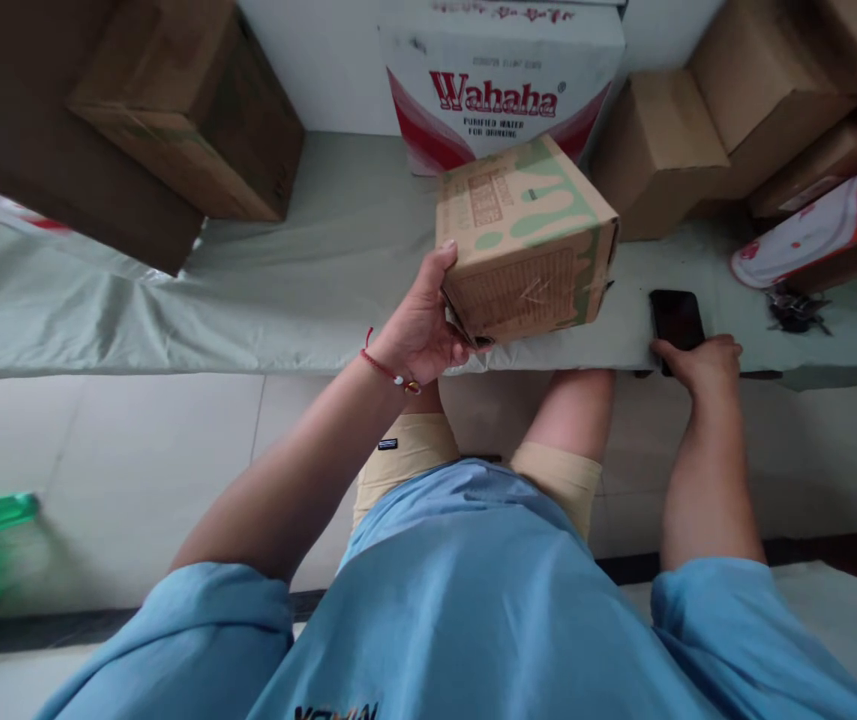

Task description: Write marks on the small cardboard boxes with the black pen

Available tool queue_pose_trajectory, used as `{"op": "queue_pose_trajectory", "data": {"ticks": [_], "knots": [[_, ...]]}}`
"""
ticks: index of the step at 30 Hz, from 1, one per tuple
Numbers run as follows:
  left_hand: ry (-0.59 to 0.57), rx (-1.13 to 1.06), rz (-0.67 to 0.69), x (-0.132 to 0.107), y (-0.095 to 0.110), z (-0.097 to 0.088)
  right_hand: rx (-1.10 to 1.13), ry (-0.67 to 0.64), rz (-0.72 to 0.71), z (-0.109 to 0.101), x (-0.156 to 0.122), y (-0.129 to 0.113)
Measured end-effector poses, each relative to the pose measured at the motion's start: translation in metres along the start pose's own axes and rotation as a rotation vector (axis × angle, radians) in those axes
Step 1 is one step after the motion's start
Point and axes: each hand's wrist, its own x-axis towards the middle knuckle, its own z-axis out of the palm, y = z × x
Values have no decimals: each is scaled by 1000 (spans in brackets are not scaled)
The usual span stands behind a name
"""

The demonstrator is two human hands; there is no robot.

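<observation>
Here: carton point(524, 245), lower corner gripped by left hand point(426, 322), presumably for support; phone point(678, 316) grasped by right hand point(704, 364), keys point(795, 311) rightward.

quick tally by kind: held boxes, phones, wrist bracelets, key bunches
Brown cardboard box with green print, in the left hand: 1
Black rectangular phone, touched by the right hand: 1
Red cord bracelet with beads: 1
Dark bunch, apparently keys: 1
Total: 4
</observation>
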Motion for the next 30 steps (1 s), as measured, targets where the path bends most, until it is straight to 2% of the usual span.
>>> {"op": "queue_pose_trajectory", "data": {"ticks": [3, 6, 8, 11, 14, 16, 19, 23, 30], "knots": [[2, 28, 19, 1, 1, 1, 58, 5, -4, -3, -11, 10], [-10, 49, 27, 4, -1, 1, 244, 20, -103, -1, -44, 22], [-11, 75, 31, 7, -3, 2, 411, -6, -217, 5, -83, 27], [2, 119, 90, 11, -5, 6, 643, -48, -396, 16, -157, 25], [-4, 157, 137, 14, -5, 11, 709, -37, -598, 23, -223, 9], [1, 177, 138, 16, -4, 13, 721, 28, -737, 26, -250, -7], [19, 172, 149, 19, -6, 15, 718, 148, -874, 26, -264, -31], [24, 136, 191, 23, -12, 13, 682, 256, -901, 25, -260, -50], [-9, 136, 238, 24, -14, 14, 646, 236, -845, 28, -273, -55]]}}
